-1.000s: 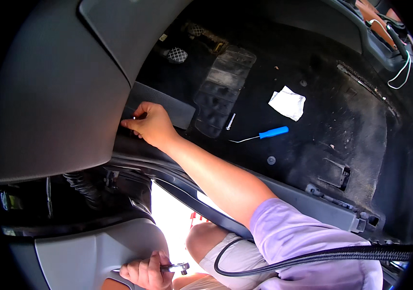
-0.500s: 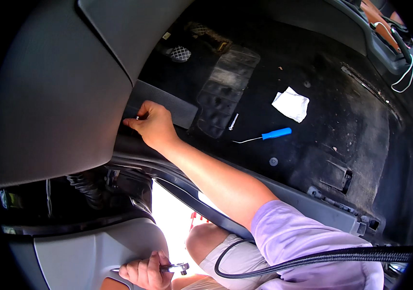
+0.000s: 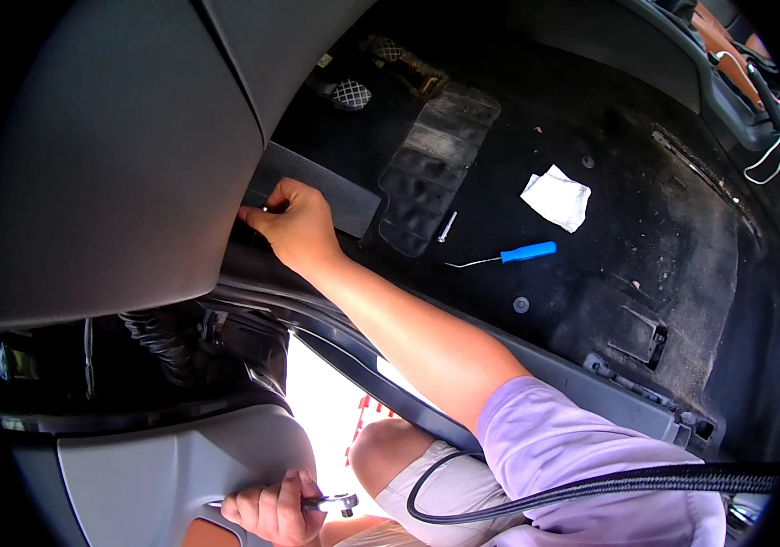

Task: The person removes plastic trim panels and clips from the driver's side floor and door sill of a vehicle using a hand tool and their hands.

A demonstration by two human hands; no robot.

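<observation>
My right hand [image 3: 299, 221] reaches into the car footwell, beside the lower edge of the grey dashboard [image 3: 125, 155]. Its thumb and fingers are pinched together, with a tiny bright metallic glint between them; what they hold is mostly hidden. Below it is a dark textured panel [image 3: 340, 199]. Low in the view, my left hand [image 3: 271, 510] is wrapped around the handle of a ratchet wrench [image 3: 340, 502], in front of the open door's light grey panel [image 3: 134, 474]. The ratchet's round head, with its square drive, sticks out to the right of the fist.
On the black floor lie a blue-handled hook pick [image 3: 528, 252], a metal bolt [image 3: 447, 226] and a folded white cloth or tissue [image 3: 557, 198]. A pedal [image 3: 351, 95] stands further in. A black braided hose [image 3: 590, 486] crosses my sleeve. White cable [image 3: 777, 155] hangs at the far right.
The view has shifted slightly, so the floor and its objects sit a little further right. My right hand keeps its pinch by the dashboard edge; my left hand still grips the ratchet wrench.
</observation>
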